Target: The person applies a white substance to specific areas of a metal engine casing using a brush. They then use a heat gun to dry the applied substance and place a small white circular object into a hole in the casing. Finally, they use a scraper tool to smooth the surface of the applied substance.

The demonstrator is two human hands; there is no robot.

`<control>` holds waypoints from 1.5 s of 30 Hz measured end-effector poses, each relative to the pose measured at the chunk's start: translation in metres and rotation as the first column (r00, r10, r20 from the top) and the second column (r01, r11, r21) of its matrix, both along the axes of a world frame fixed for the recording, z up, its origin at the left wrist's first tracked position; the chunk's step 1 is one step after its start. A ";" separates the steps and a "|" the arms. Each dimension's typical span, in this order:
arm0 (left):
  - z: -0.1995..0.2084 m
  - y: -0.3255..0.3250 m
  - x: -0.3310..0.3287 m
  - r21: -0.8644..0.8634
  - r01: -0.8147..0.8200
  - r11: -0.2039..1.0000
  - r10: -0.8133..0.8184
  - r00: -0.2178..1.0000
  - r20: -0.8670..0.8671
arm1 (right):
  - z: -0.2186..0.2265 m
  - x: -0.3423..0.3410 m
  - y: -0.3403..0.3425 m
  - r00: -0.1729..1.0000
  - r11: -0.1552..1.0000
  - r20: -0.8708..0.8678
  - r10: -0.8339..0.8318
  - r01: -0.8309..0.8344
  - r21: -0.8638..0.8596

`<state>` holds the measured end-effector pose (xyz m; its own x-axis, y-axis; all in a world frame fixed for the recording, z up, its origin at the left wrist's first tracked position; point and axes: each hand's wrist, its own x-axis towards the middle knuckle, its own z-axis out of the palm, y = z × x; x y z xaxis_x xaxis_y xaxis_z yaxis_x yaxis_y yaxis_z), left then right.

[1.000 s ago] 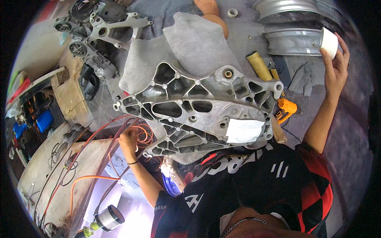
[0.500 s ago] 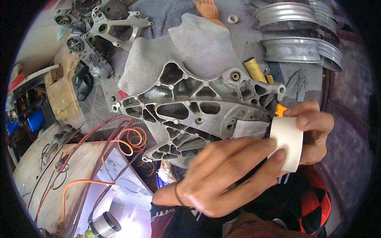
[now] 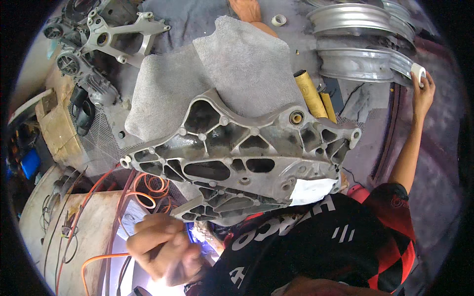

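Out at the far right, my right hand has its fingers round a white roll of tape, beside the end of a silver wheel rim. At the lower left my left hand is curled with its fingertips pressed together. Whatever it pinches, if anything, is hidden and slightly blurred. Between the hands lies a large grey metal casting with ribs and many openings. A white patch covers part of its lower right side. Neither hand touches the casting.
Behind the casting lies a grey cloth. Yellow rolls are at its right. Greasy engine parts and a silver bracket stand at the far left. Orange hose loops near my left hand. A bare foot shows at the top.
My hands, together on the tape roll before, have parted. The right one has carried the roll far right beside the wheel rim; the left one has swung to the lower left.
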<state>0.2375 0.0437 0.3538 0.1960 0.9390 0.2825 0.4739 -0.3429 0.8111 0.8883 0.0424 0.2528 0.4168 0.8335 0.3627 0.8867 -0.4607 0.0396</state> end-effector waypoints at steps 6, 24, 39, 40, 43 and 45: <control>-0.009 0.000 -0.018 0.090 -0.123 0.988 0.137 0.975 -0.176 | -0.036 0.015 0.009 0.994 0.981 -0.110 0.018 -0.039 -0.189; -0.017 0.002 -0.020 0.109 -0.121 0.987 0.138 0.976 -0.166 | -0.063 -0.073 0.052 0.860 0.899 -0.291 0.420 -0.348 0.267; 0.008 -0.033 0.005 0.068 -0.301 0.951 0.302 0.862 -0.406 | -0.435 -0.171 0.235 0.812 0.679 -0.529 0.247 -0.534 -0.503; 0.004 -0.034 0.005 0.067 -0.298 0.952 0.300 0.867 -0.398 | -0.442 -0.166 0.235 0.805 0.667 -0.488 0.338 -0.571 -0.479; 0.010 -0.050 0.016 0.078 -0.357 0.931 0.352 0.819 -0.454 | -0.425 -0.222 0.239 0.776 0.599 -0.628 0.060 -0.531 -0.599; 0.010 -0.039 0.017 0.051 -0.284 0.958 0.278 0.864 -0.420 | -0.448 -0.171 0.231 0.785 0.701 -0.618 0.054 -0.470 -0.536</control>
